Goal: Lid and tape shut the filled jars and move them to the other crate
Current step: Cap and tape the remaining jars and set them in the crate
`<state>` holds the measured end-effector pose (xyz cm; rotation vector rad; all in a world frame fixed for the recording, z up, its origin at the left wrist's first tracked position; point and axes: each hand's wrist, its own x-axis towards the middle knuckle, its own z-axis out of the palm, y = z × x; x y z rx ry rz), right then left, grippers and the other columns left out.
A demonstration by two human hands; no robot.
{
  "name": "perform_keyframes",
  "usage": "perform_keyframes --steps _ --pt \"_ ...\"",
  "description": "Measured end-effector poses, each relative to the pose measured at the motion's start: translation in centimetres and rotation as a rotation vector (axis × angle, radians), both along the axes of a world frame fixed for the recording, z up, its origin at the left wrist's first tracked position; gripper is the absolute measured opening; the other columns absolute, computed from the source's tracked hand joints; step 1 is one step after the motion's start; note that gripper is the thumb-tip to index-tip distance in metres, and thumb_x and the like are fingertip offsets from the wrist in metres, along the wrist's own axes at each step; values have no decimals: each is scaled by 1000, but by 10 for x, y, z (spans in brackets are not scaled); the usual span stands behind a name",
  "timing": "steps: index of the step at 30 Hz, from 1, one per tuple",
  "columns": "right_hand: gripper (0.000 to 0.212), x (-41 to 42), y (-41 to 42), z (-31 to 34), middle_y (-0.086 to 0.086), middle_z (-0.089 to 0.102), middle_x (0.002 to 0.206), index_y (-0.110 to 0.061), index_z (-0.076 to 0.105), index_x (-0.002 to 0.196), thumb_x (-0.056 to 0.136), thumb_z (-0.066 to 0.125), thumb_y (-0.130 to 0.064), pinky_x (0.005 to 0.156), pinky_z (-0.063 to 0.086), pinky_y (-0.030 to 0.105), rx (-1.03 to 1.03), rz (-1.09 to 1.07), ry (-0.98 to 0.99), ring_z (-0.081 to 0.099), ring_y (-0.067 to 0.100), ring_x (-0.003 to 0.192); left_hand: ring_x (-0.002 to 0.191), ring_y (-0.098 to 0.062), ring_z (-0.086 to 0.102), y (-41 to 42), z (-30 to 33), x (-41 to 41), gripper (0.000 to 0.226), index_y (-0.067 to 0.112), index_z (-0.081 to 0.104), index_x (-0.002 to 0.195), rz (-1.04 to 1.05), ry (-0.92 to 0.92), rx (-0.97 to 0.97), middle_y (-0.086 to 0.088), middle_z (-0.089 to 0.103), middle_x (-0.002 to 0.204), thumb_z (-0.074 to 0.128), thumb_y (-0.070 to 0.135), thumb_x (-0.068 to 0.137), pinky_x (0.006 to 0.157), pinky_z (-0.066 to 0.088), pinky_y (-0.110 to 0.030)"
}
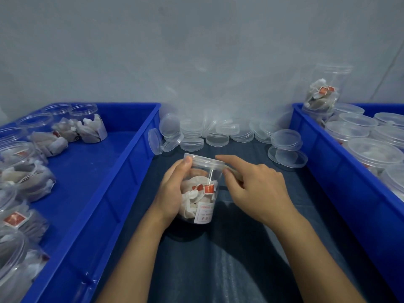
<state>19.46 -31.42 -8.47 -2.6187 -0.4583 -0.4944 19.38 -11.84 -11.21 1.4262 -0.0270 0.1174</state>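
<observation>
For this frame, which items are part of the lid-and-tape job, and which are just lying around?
In the job:
- jar, lidded, gripped by left hand
- right hand at the lid's edge
- left crate of open filled jars
- right crate of lidded jars
- spare lids

Lying about:
- dark cloth
- wall

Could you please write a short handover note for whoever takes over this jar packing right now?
Left hand grips the filled jar upright on the dark cloth; its lid is already on. Right hand pinches something thin, likely tape, at the lid's rim.
Left crate holds filled jars without lids.
Right crate holds lidded jars, one stacked on top.
Spare lids lie by the wall.
Left to do: tape this jar, move it right, repeat.
</observation>
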Motion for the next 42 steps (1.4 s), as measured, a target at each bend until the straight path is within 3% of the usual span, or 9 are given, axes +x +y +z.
perform_keyframes --steps 4,11,14,17,19,21,24,33,42 --pt "42 0 -4 3 -19 47 55 -60 47 139 99 42 -48 78 50 42 72 28 78 60 19 78 103 -23 75 -1 -5 -2 51 21 57 123 40 -65 106 -6 76 111 56 63 94 85 59 -42" --pt "41 -4 -1 2 -17 49 57 -52 54 141 101 45 -45 87 52 46 139 22 94 63 23 84 90 0 69 -9 6 -11 36 34 60 104 482 -296 596 18 71 99 45 66 98 76 58 -32" --pt "47 -6 0 4 -16 59 66 -50 56 140 98 34 -50 90 51 46 177 30 104 65 24 93 88 0 68 -21 8 -17 37 37 58 106 529 -257 633 19 71 101 39 67 98 80 57 -41" --pt "47 -5 -1 5 -12 75 87 -45 60 140 100 36 -43 92 51 45 215 35 98 67 23 99 97 -11 66 -33 8 -19 54 35 49 122 439 -201 704 14 70 114 32 76 92 81 48 -39" --pt "41 -5 -1 5 -15 71 79 -42 63 139 103 44 -34 90 52 45 237 41 99 67 23 95 98 -15 65 -35 6 -19 58 35 43 125 429 -206 778 11 69 117 30 80 90 78 42 -36" --pt "40 -3 -2 4 -23 59 63 -43 64 137 103 47 -32 88 52 43 247 50 109 63 18 84 97 -15 64 -32 6 -19 51 38 42 121 440 -203 765 10 69 117 33 80 94 76 41 -36" --pt "37 -1 -5 3 -25 57 61 -45 64 135 103 47 -36 83 51 43 229 56 102 55 14 73 97 -18 67 -28 4 -17 43 39 44 117 445 -190 736 9 72 112 36 77 97 74 43 -37" --pt "39 -3 -7 5 -17 53 67 -44 56 132 103 30 -52 86 49 47 105 20 99 64 28 87 95 -9 68 -22 1 -11 50 36 50 119 420 -197 634 11 72 104 38 78 95 76 49 -36" --pt "33 -1 -15 7 -13 61 63 -47 60 129 103 40 -54 88 50 46 176 20 128 63 16 86 92 -6 70 -21 1 -10 51 37 50 118 396 -195 595 11 73 100 37 79 94 79 56 -40"
